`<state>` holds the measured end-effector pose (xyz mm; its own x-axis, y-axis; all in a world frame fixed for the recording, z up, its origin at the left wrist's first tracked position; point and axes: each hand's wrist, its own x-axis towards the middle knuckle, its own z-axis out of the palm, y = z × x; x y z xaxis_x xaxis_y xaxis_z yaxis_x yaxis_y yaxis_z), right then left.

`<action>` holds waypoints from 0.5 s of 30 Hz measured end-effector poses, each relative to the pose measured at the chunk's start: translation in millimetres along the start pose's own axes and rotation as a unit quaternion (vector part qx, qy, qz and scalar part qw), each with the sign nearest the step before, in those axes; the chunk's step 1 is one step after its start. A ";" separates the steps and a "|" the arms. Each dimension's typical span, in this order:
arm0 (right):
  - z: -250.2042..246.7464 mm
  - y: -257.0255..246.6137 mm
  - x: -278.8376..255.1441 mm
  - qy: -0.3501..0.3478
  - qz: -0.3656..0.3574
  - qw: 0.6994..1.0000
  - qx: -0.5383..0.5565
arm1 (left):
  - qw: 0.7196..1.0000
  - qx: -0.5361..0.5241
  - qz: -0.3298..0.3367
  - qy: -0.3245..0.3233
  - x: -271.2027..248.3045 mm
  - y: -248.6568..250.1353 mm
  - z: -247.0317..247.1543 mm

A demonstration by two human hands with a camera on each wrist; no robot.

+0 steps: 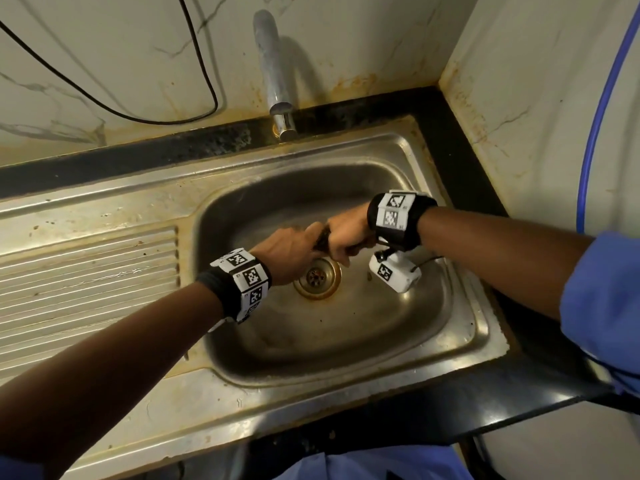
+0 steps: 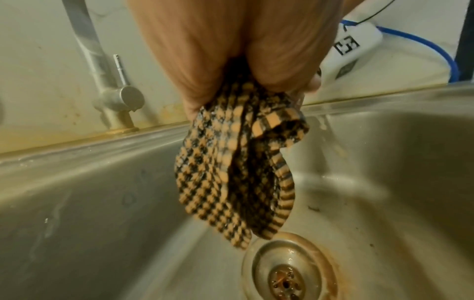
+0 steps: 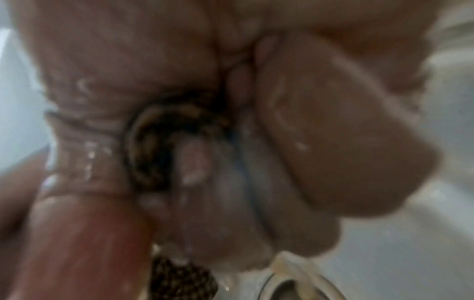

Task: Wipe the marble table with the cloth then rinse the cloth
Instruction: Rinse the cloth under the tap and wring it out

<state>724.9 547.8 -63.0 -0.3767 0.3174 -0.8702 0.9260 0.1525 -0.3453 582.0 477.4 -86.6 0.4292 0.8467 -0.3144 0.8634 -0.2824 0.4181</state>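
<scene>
I hold the cloth [image 2: 238, 174] over the bowl of the sink [image 1: 398, 327], both my hands together and clamped on it; my left hand [image 1: 291, 254] grips one end and my right hand [image 1: 346, 233] the other, knuckles almost touching; between them only a dark sliver of the cloth shows from above, its short twisted length lying roughly level from left to right. From my left wrist the rest of it hangs below my fist, long axis pointing down toward the drain [image 2: 284, 284], the lowest fold just above the drain's rim; the weave is a small orange and black check, striped at the hem, bunched in soft folds and glistening wet. From my right wrist the view is blurred; wet fingers [image 3: 333, 142] curl round a dark wad. The sink is dull steel with rust-brown stains round the drain; a steel tap [image 1: 273, 74] stands at the back, against a veined marble wall [image 1: 104, 46].
</scene>
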 end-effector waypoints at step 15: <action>36.0 30.5 3.7 0.323 -0.124 0.852 0.393 | 0.920 -0.314 -0.207 0.108 10.4 -1.5 -14.8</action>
<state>752.6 520.0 -89.4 -0.2612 0.8546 -0.4488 0.4506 -0.3032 -0.8397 581.3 493.3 -77.8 -0.0233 0.9119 -0.4097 0.5879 0.3440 0.7322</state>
